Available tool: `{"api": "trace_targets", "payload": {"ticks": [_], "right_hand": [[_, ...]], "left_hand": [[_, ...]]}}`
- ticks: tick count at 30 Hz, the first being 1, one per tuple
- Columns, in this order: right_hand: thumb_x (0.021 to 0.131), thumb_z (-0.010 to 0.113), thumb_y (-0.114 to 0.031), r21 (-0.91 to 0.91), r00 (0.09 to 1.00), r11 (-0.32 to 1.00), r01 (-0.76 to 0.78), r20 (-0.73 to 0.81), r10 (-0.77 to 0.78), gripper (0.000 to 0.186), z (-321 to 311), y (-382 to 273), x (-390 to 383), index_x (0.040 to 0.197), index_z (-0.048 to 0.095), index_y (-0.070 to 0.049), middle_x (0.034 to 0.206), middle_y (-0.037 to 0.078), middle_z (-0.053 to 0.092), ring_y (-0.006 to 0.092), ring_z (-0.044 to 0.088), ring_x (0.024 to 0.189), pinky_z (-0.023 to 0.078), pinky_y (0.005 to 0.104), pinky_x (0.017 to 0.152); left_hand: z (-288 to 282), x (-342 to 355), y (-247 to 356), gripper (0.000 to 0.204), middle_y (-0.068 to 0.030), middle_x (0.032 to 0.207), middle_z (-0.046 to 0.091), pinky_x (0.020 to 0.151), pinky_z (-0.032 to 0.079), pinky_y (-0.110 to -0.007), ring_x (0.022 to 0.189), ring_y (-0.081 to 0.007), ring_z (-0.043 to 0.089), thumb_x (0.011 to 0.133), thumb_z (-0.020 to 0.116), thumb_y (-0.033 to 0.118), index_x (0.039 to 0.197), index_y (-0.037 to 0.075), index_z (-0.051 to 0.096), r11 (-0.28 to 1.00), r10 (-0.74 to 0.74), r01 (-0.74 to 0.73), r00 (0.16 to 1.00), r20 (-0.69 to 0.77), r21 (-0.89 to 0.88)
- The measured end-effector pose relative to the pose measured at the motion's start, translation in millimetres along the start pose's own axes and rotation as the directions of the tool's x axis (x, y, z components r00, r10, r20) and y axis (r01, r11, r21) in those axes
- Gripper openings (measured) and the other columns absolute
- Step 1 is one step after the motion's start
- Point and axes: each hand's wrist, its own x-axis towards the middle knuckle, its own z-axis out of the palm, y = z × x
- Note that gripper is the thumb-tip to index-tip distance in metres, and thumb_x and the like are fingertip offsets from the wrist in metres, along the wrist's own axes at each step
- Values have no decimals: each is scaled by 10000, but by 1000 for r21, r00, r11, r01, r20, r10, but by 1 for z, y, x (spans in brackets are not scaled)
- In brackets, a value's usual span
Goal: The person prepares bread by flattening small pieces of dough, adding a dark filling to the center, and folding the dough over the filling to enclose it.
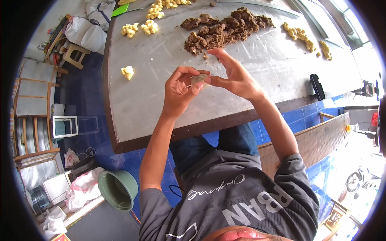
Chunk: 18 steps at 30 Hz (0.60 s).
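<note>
Over the front part of the metal-topped table (140, 104), my left hand (179, 89) pinches a small piece of dough (198, 78), pale with a greyish face, between thumb and fingers. My right hand (236, 77) has its fingers spread, and its thumb touches the right side of that piece. Beyond both hands lies a long heap of brown, crumbly paste (231, 32); a few crumbs have fallen near my right fingertips. One small clump of pale yellow dough (127, 72) sits alone to the left. More yellow dough lumps (149, 27) lie at the far left.
Rows of yellow dough lumps (299, 36) lie at the far right. A black, flat object (317, 87) rests on the right table edge. The bright green blade of a tool (120, 10) shows at the far left corner. A green tub (118, 190) and a wooden bench (309, 138) stand below.
</note>
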Motion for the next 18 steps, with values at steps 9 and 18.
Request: {"api": "trace_targets", "payload": {"ticks": [9,18], "right_hand": [[831,728,-276,32,998,999,-22,-62,24,667,16,0,-7,1346,413,8,1315,132,492,214,421,1279,312,347,1073],[824,705,-262,-501,959,831,242,-8,-284,419,26,-14,-17,1181,606,-67,1251,181,542,420,406,1265,253,542,1095]], "left_hand": [[-2,-1,-3,259,-137,1082,650,906,504,-327,1035,-177,614,877,636,5,1120,1,546,999,3,-1,1000,-25,55],[-4,-2,-5,216,-142,1113,629,901,519,-318,1051,-187,609,886,644,25,1087,0,567,1000,24,-24,997,-72,-9]]}}
